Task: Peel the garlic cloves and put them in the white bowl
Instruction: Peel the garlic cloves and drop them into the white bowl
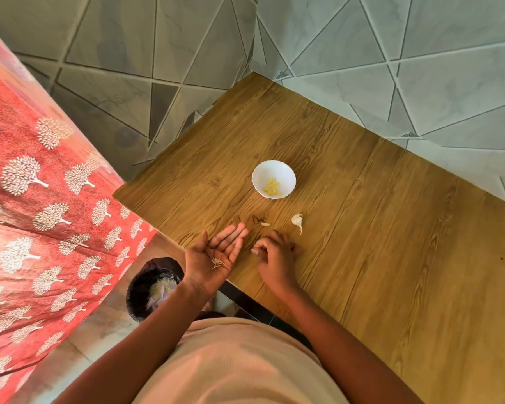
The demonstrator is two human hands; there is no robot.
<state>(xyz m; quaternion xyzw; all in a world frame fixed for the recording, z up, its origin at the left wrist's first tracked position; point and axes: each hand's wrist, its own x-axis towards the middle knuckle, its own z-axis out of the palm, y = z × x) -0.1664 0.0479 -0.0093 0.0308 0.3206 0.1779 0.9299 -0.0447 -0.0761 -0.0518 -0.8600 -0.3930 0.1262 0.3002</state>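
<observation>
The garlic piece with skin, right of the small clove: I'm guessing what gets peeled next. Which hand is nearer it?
Right. The right hand lies just below-left of the garlic piece; the left hand, palm up, is farther left.

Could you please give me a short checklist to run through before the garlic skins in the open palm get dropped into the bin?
1. Skins gathered in the left hand: ok, a few papery garlic skins lie on the open, upturned palm.
2. Palm above the bin: not ok, the hand is over the table edge, the dark bin lower left of it.
3. Table swept of scraps: not ok, a small scrap and a larger garlic piece remain.
4. Right hand free: cannot tell, its fingers are curled against the table.
5. White bowl out of the way: ok, it stands further back holding peeled cloves.
</observation>
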